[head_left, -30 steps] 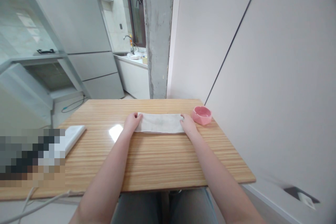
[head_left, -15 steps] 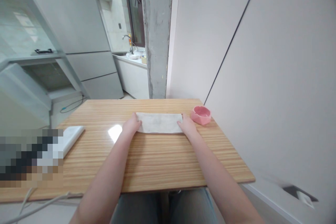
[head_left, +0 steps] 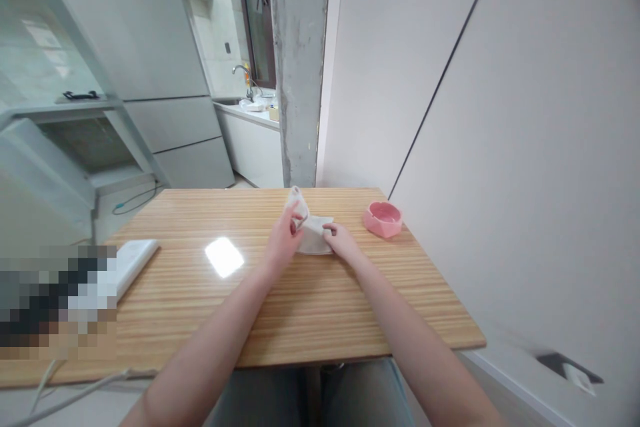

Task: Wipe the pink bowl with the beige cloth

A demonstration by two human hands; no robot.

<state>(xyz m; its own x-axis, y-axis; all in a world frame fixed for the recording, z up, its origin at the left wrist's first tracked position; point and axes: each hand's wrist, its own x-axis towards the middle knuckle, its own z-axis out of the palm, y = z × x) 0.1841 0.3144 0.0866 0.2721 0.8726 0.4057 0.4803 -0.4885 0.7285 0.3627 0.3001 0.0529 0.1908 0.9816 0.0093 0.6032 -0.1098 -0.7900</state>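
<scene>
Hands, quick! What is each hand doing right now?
Left hand: closed on one end of the white cloth, lifting it off the wooden table.
Right hand: fingers rest on the cloth's other end; grip cannot be told.

Cloth (head_left: 314,235) on table (head_left: 300,307) between hands, dish (head_left: 383,219) right, slab (head_left: 131,263) far left.

text: none legible | fridge (head_left: 150,27) sticker: too blurred to read
</scene>
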